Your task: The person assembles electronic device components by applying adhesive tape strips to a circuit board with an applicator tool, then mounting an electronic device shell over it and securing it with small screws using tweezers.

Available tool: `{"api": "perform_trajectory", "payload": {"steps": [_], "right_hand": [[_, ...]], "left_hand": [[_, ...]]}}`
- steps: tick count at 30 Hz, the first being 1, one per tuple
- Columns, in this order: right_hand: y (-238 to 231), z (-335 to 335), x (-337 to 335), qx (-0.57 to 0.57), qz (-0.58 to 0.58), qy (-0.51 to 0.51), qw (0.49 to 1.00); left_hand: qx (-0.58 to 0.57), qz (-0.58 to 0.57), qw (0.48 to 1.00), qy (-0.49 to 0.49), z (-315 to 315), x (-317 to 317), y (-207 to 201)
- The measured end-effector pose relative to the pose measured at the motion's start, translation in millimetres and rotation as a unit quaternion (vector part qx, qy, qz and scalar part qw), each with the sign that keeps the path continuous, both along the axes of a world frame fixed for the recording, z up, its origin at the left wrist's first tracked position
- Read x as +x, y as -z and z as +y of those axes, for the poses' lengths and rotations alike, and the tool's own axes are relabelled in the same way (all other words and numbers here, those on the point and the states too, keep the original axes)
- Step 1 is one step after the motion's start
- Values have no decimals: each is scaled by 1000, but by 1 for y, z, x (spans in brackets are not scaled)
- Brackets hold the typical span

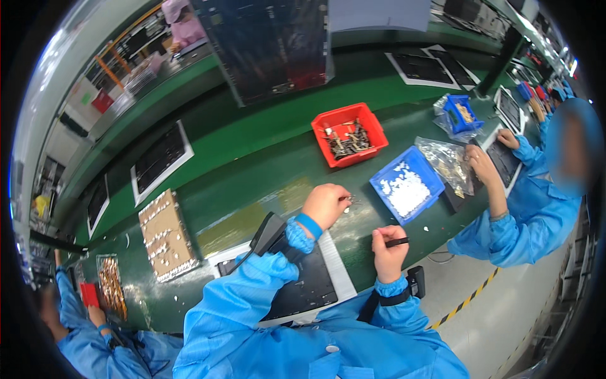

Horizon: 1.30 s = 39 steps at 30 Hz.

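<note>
My left hand (323, 207), with a blue wristband, is closed in a pinch over the green bench. A small thin piece (353, 200) shows at its fingertips, too small to name. Closed around a short black stick-like tool (398, 242), my right hand (387, 256) is held above the bench's near edge. Below my left forearm lies a dark flat panel (306, 287) with a white border, partly hidden by the sleeve. A blue bin (435, 201) of small white pieces (404, 189) stands just beyond my right hand.
Farther off is a red bin (320, 136) of dark small parts. A brown board (165, 237) edged with white pieces lies to the left. At right, a co-worker's hand (483, 165) is at a clear plastic bag (445, 158); another person (104, 341) sits at lower left.
</note>
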State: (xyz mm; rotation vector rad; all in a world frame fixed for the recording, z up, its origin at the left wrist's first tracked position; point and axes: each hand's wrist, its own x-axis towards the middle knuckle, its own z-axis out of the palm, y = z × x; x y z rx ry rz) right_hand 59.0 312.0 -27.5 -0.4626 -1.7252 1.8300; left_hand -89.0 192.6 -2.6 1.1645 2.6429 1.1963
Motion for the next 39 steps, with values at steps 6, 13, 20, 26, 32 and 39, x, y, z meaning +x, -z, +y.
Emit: {"api": "perform_trajectory", "payload": {"steps": [6, 13, 20, 26, 32, 39], "right_hand": [[-4, 1, 1, -26, -7, 4, 1000], [-6, 0, 0, -30, -6, 5, 1000], [-21, 1, -5, 17, 10, 11, 1000], [-61, -3, -47, 330, 31, -34, 943], [-67, -7, -51, 399, 94, -28, 912], [-85, 4, -41, 500, 89, -127, 852]], "left_hand": [[64, 11, 997, -40, -7, 4, -2], [32, 73, 994, -74, -2, -6, 1], [-9, 78, 996, -50, 1, -8, -4], [103, -112, 986, -71, -10, 17, -44], [174, -264, 948, -39, -24, 35, -48], [139, -167, 976, -30, -28, 48, -52]]}}
